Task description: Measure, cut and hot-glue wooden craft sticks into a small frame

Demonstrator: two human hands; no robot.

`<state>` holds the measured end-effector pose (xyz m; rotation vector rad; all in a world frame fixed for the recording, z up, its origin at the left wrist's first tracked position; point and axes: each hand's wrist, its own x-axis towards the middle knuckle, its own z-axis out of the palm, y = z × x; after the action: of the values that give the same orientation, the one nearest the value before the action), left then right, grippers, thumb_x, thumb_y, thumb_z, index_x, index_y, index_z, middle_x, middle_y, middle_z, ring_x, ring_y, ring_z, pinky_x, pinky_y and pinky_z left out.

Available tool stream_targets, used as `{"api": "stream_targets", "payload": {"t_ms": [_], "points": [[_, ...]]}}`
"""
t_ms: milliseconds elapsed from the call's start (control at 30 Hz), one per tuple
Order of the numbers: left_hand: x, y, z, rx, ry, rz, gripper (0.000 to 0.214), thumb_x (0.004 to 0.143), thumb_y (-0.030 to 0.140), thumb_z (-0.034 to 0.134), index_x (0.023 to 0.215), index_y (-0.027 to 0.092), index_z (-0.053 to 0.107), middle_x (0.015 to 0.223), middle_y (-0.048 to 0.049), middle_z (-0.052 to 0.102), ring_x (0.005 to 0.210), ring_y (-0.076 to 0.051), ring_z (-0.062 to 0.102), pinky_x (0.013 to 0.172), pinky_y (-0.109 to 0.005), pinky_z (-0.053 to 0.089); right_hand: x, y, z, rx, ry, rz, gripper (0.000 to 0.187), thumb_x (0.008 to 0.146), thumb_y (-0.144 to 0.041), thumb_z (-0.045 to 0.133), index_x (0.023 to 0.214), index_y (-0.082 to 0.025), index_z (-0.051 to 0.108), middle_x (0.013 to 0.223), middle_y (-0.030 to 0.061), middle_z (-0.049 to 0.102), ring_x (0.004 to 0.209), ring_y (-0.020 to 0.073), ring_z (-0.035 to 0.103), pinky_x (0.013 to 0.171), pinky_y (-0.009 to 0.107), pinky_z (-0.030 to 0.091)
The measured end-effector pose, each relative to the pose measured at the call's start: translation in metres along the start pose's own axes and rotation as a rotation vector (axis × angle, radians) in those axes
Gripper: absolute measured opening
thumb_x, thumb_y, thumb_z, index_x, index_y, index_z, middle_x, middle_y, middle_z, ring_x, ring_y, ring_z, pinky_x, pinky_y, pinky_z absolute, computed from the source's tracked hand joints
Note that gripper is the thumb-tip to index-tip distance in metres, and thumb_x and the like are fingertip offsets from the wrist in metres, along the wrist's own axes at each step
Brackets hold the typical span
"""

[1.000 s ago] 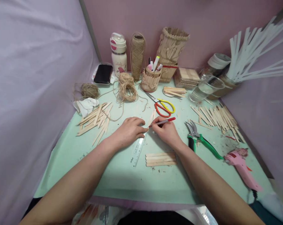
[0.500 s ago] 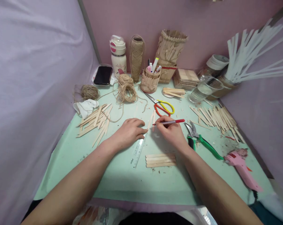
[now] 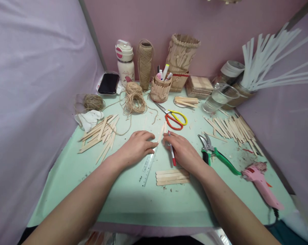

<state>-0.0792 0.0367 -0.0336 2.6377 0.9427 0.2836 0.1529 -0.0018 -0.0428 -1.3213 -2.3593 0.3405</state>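
My left hand (image 3: 137, 147) rests palm down with its fingers apart. Its fingertips touch the upper end of a clear ruler (image 3: 147, 167) and the lower end of a pale wooden craft stick (image 3: 161, 132). My right hand (image 3: 181, 149) is closed on a red pen (image 3: 172, 156), whose red end points back toward me. The fingertips of that hand are at a second short stick (image 3: 165, 128), partly hidden by them. Below the hands, several craft sticks (image 3: 172, 177) lie side by side in a row.
Scissors (image 3: 176, 119) lie beyond my hands. Green-handled pruning shears (image 3: 220, 156) and a pink glue gun (image 3: 261, 185) are at right. Loose sticks (image 3: 102, 134) sit at left, more sticks (image 3: 234, 131) at right. Twine (image 3: 135, 98), a pen holder (image 3: 160, 89) and a water cup (image 3: 217, 100) stand behind.
The red pen has swung in my right hand, from pointing sideways to its red end facing me. My right fingers have moved to the short stick. The left hand stays at the ruler.
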Motion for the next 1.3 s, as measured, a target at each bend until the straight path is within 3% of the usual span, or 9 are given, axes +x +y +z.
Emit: {"api": "stream_targets", "payload": {"t_ms": [200, 500, 1300], "points": [[-0.001, -0.001, 0.001, -0.009, 0.012, 0.008, 0.027, 0.093, 0.031, 0.064, 0.118, 0.027, 0.07, 0.126, -0.007, 0.062, 0.122, -0.028, 0.053, 0.103, -0.049, 0.04, -0.002, -0.008, -0.003, -0.066, -0.041, 0.025, 0.027, 0.092, -0.006, 0.049, 0.111, -0.018, 0.064, 0.123, 0.0128, 0.068, 0.118, 0.0271, 0.06, 0.098, 0.044, 0.047], [-0.001, 0.001, -0.001, -0.006, 0.017, 0.001, 0.025, 0.092, 0.029, 0.065, 0.116, 0.026, 0.071, 0.125, -0.0076, 0.063, 0.121, -0.028, 0.054, 0.102, -0.049, 0.041, 0.002, -0.014, 0.005, -0.052, 0.092, 0.071, 0.026, 0.092, -0.007, 0.048, 0.107, -0.019, 0.065, 0.098, 0.0087, 0.073, 0.091, 0.0231, 0.066, 0.08, 0.035, 0.049], [-0.001, 0.002, -0.001, -0.021, 0.017, 0.001, 0.022, 0.095, 0.029, 0.062, 0.114, 0.027, 0.071, 0.125, -0.0073, 0.063, 0.121, -0.028, 0.053, 0.102, -0.049, 0.04, 0.004, -0.013, 0.016, 0.032, 0.131, 0.156, 0.027, 0.093, -0.013, 0.047, 0.111, -0.024, 0.065, 0.103, 0.0071, 0.073, 0.094, 0.0237, 0.066, 0.082, 0.037, 0.051]]}}
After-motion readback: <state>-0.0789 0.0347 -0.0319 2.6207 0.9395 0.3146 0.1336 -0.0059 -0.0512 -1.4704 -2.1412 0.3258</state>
